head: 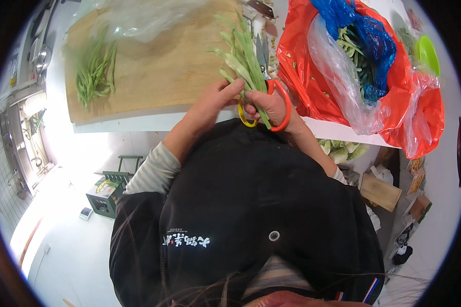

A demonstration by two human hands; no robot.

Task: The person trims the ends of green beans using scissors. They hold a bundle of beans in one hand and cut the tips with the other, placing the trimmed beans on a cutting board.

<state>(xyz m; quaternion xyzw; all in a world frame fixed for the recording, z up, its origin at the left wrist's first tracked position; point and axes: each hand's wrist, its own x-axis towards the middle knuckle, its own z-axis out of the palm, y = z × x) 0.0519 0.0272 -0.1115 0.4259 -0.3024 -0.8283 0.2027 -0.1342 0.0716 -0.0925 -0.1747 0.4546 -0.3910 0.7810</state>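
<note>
A bunch of long green beans [246, 57] is gathered between my two hands above the near edge of the cutting board. My left hand [223, 94] pinches beans at the lower left of the bunch, its thumb on top. In my right hand [272, 104] are scissors [286, 100] with one red and one yellow handle loop, and its thumb presses against the bunch. The scissor blades point away from me, slightly apart, just right of the beans. A separate pile of green beans [96, 76] lies on the left of the wooden cutting board [157, 76].
Clear plastic [138, 19] covers the board's far part. A knife handle [260, 7] shows beyond the scissors. On the right, a red plastic bag [303, 84] surrounds a blue bag [380, 46] with beans inside. Leafy vegetables [340, 149] sit below the table; a green stool [117, 176] stands left.
</note>
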